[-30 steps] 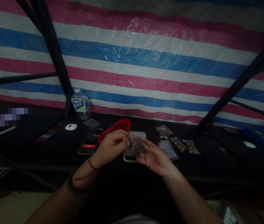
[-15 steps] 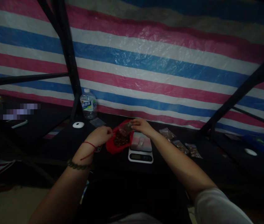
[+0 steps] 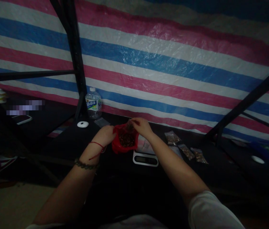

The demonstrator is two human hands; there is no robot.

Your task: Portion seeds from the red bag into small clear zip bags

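Filling seems to be the step in hand: we have the red bag (image 3: 125, 140) open over the dark surface (image 3: 72, 149), just left of the white kitchen scale (image 3: 145, 158), with dark brown bits showing inside its mouth. Our left hand (image 3: 105, 135) has its grip closed on the bag's left rim, holding it open and tilted toward us. Our right hand (image 3: 141, 126) hovers at the bag's far rim, fingers pinched on a small clear pouch (image 3: 130, 126); the dim light keeps us from telling whether the pouch is inside the bag's mouth or just above it.

We judge the next move calls for a steady left hold while the right hand works the pouch among the bits, then a short carry rightward to the scale.

Right of the scale, toward the surface's right part, three small filled pouches (image 3: 186, 149) lie near one another. Near the far edge on the left stand a water bottle (image 3: 93, 103) and a white round disc (image 3: 83, 124), apart from the bag. A red string (image 3: 95, 149) and a beaded bracelet (image 3: 86, 165) circle our left wrist. Behind everything hangs a striped tarp (image 3: 163, 60).
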